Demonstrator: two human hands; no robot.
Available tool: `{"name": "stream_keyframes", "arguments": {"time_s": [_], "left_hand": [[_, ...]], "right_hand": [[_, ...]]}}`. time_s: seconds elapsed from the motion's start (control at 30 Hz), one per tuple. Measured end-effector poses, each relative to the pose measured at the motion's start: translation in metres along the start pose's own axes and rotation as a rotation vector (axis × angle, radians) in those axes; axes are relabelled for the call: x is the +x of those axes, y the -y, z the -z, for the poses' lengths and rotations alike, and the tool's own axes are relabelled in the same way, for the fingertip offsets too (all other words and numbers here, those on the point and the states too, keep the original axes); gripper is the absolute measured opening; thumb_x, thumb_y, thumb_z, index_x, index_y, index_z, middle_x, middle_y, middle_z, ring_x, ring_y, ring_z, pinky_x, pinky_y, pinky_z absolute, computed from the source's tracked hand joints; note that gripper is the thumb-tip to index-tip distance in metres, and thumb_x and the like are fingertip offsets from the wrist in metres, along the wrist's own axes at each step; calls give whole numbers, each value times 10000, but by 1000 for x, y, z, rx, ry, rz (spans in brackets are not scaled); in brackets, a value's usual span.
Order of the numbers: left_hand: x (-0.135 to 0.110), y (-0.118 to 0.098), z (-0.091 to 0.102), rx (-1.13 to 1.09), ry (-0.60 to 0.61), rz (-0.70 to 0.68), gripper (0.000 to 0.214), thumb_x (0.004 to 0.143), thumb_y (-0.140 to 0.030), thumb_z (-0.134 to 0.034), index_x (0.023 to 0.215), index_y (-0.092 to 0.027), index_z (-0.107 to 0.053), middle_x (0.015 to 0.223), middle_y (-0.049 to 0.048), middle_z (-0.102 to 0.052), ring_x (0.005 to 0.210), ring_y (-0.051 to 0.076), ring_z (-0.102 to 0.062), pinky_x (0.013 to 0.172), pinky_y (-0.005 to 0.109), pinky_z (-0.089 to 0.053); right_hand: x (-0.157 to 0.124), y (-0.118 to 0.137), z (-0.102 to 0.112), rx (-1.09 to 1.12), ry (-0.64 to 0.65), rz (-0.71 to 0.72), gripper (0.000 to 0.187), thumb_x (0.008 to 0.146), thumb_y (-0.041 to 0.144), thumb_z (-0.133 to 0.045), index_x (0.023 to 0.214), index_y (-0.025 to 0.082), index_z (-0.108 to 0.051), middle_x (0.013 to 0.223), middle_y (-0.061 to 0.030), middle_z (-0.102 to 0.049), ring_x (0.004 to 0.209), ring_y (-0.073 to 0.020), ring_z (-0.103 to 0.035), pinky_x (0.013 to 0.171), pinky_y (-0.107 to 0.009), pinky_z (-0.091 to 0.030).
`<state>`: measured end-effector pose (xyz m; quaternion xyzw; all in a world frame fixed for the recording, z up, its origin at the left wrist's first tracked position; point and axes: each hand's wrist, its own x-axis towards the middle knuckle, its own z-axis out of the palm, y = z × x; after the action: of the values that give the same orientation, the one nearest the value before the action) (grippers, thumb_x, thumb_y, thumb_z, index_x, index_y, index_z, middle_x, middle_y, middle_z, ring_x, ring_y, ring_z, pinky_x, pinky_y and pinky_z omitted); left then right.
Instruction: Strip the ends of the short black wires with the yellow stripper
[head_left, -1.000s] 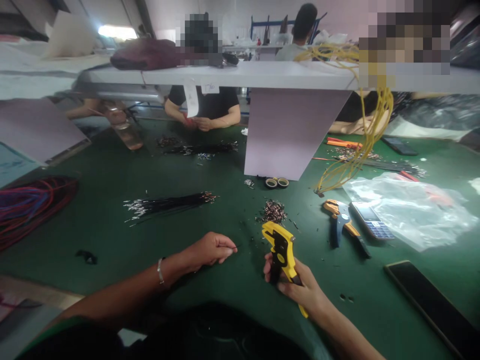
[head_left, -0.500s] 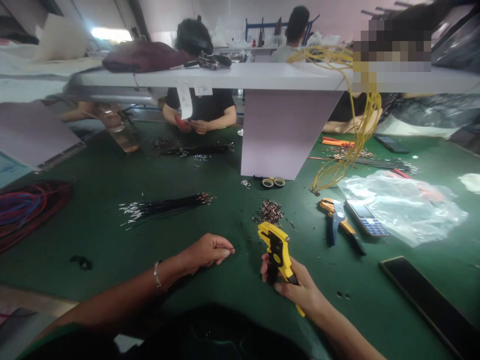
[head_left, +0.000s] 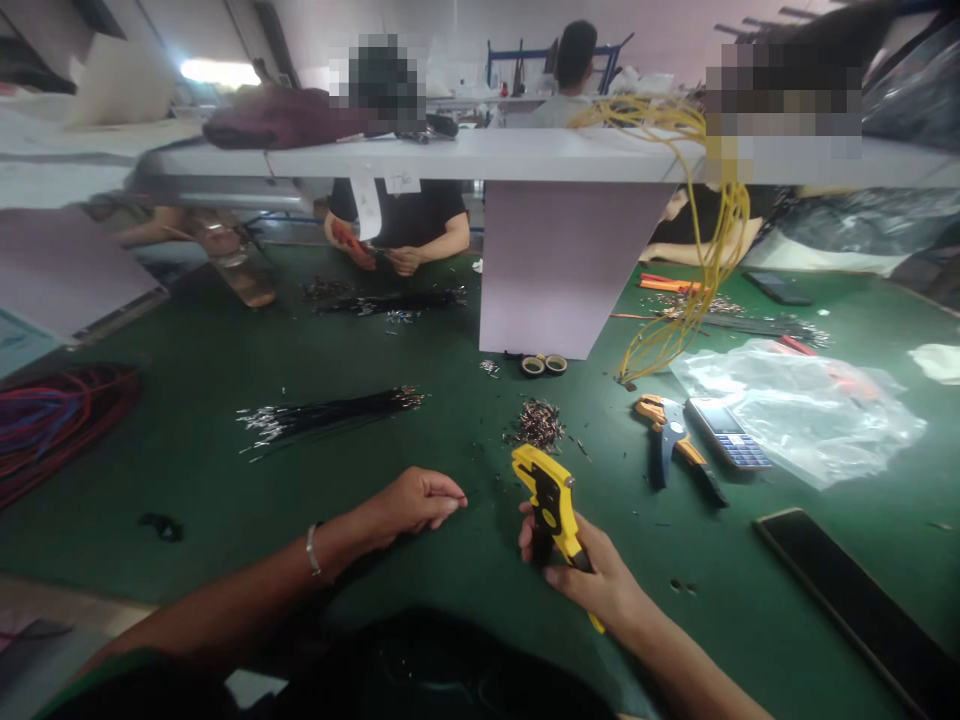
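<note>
My right hand (head_left: pixel 592 575) is wrapped round the handles of a yellow and black wire stripper (head_left: pixel 551 500), its head pointing up and away from me. My left hand (head_left: pixel 416 498) rests on the green table (head_left: pixel 225 470), fingers pinched together at the tips; what they pinch is too thin to make out. A small heap of metal terminals (head_left: pixel 538 425) lies just beyond the stripper. A bundle of black wires with metal ends (head_left: pixel 330 412) lies further left.
A second stripper with orange and blue handles (head_left: pixel 671 445) lies beside a keypad phone (head_left: pixel 726 432) and a clear plastic bag (head_left: pixel 802 405). A dark phone (head_left: pixel 847 590) lies at the right. Yellow wires (head_left: pixel 705 250) hang from a grey shelf (head_left: pixel 487 155). Coloured cables (head_left: pixel 52 420) lie far left. Other people work across the table.
Both hands hold nearly the same place and grip. The view has shifted slightly, and the stripper sits a little lower and to the left.
</note>
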<state>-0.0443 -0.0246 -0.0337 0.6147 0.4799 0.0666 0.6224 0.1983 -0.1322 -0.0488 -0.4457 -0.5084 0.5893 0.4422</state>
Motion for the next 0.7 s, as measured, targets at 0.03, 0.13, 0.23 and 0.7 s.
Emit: {"name": "stream_keyframes", "arguments": {"time_s": [0.03,0.13,0.23,0.7], "left_hand": [[0,0,0,-1,-1,2,338,745,-339,-574,953,-94,-680,532,-50,-494,418,56,-307,413,200,-192],[0,0,0,1,1,-2,336,747,-346,-573,940,-93,-679,533,-47,-496,417,56,-311,415,204,-192],[0,0,0,4,3,-5,336,747,-354,-578,936,-95,-680,536,-47,-497,416,54,-309,416,208,-185],[0,4,0,-35,-23,-13,284,735,-331,-604,871,-100,-697,511,-42,-495,397,47,-308,405,208,-170]], "right_hand": [[0,0,0,0,0,1,416,656,169,-604,1071,175,-586,912,-60,-635,788,-197,-587,707,-324,-469],[0,1,0,-4,12,3,430,656,169,-600,1086,175,-580,894,-55,-630,784,-198,-588,703,-323,-467],[-1,2,1,-26,22,16,383,674,187,-608,1056,176,-588,891,-58,-630,794,-200,-588,708,-323,-473],[-4,12,-1,-130,58,35,288,638,193,-585,922,167,-626,909,-76,-646,858,-230,-573,800,-356,-463]]}}
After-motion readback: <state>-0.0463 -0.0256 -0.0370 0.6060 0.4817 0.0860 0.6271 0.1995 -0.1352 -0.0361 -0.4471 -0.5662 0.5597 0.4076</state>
